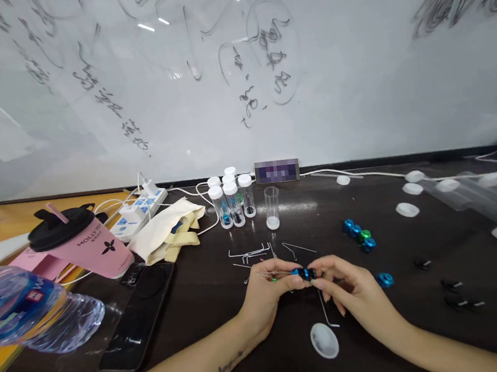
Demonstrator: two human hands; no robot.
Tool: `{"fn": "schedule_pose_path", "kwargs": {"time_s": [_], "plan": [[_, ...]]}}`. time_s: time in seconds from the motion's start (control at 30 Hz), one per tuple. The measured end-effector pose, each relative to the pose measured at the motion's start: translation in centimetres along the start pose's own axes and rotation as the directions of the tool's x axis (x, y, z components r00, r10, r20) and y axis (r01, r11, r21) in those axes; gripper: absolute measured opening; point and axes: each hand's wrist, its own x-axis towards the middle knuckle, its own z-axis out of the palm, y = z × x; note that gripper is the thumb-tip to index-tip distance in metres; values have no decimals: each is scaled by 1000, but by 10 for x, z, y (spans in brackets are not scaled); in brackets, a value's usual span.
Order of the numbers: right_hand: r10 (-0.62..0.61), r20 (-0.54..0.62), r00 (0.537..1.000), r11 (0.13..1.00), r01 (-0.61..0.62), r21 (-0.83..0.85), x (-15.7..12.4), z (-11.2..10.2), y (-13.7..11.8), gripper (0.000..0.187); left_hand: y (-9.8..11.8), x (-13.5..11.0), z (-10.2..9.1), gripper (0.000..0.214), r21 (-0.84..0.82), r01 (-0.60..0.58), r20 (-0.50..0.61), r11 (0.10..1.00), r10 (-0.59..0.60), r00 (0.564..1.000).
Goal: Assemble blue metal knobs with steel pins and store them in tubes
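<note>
Head view. My left hand point(266, 293) and right hand point(352, 290) meet just above the dark table point(424, 333), fingertips of both pinched on a small blue-and-black stack point(303, 274).

Behind it stand capped vials point(232, 202), some with pieces inside; I judge those done. One open vial point(272, 207) looks empty.

Loose blue pieces point(359, 235), black pieces point(457, 294) and spare wires point(255, 252) lie unused. Roughly midway, I'd say.

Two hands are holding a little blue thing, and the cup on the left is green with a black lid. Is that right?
Not quite: the head view shows the cup is pink, not green, with a black lid. The left hand and right hand do hold the little blue thing.
</note>
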Motion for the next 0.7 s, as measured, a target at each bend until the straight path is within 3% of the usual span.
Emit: {"fn": "schedule_pose_path", "kwargs": {"time_s": [0.7], "plan": [[25, 26, 999, 1000, -25, -1, 1, 0, -6, 24, 1, -1, 1, 17, 24, 11, 8, 1000, -12, 1000]]}}
